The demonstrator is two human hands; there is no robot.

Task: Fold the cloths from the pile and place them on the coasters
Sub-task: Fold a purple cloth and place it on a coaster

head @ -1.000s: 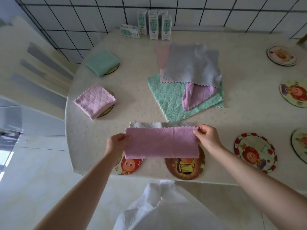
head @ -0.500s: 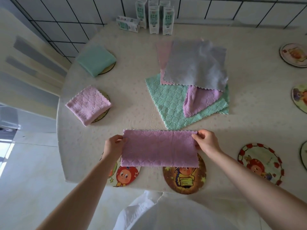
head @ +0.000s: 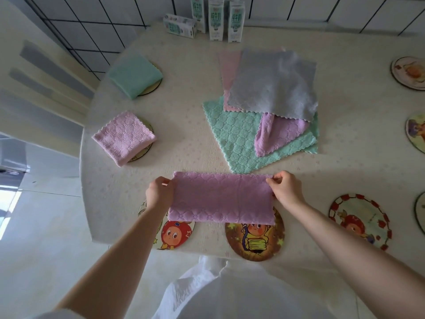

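Currently left hand (head: 159, 194) and right hand (head: 285, 189) pinch the purple cloth's (head: 222, 200) short ends (light, limp microfibre); grip corners, it sags mid-span.

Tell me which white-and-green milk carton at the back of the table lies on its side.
The leftmost white-and-green milk carton, nearest the folded green cloth. It lies flat; the other cartons beside it stand upright.

I log lilac cloth (head: 220, 199): folded to a long strip, flat near worktop's front edge, overlapping red-haired coaster (head: 176, 236) and brown coaster (head: 255, 242). Pile (head: 271, 84) mid-worktop, grey on top. Pink cloth (head: 124, 137) and green cloth (head: 134, 74) lie folded by left edge.
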